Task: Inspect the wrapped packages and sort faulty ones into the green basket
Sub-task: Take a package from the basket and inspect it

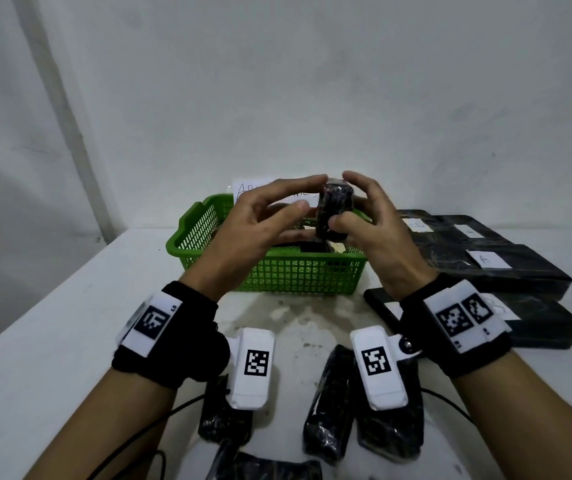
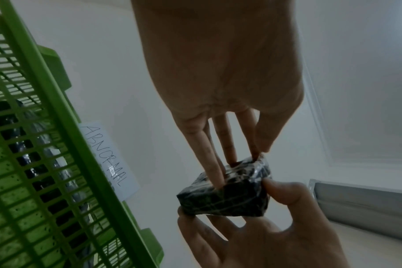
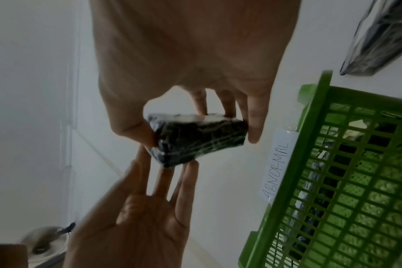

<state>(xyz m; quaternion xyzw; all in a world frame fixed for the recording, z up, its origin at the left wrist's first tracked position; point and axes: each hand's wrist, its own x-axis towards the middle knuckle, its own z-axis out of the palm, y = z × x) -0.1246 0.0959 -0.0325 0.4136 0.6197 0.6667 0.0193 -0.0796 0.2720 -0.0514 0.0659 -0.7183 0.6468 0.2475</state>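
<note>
Seen from the head camera, a white table [image 1: 70,306] meets a pale wall, and both hands hold a small black wrapped package [image 1: 333,211] upright above the green basket [image 1: 277,271], which holds dark packages. More wrapped packages [image 1: 329,407] lie near the table's front edge; flat black labelled packs [image 1: 506,265] lie at right.

From the left wrist, the left hand [image 2: 220,76] rests straight fingertips on the package, and an "ABNORMAL" label [image 2: 110,159] shows beside the basket.

From the right wrist, the right hand [image 3: 190,54] pinches the package between thumb and fingers.
</note>
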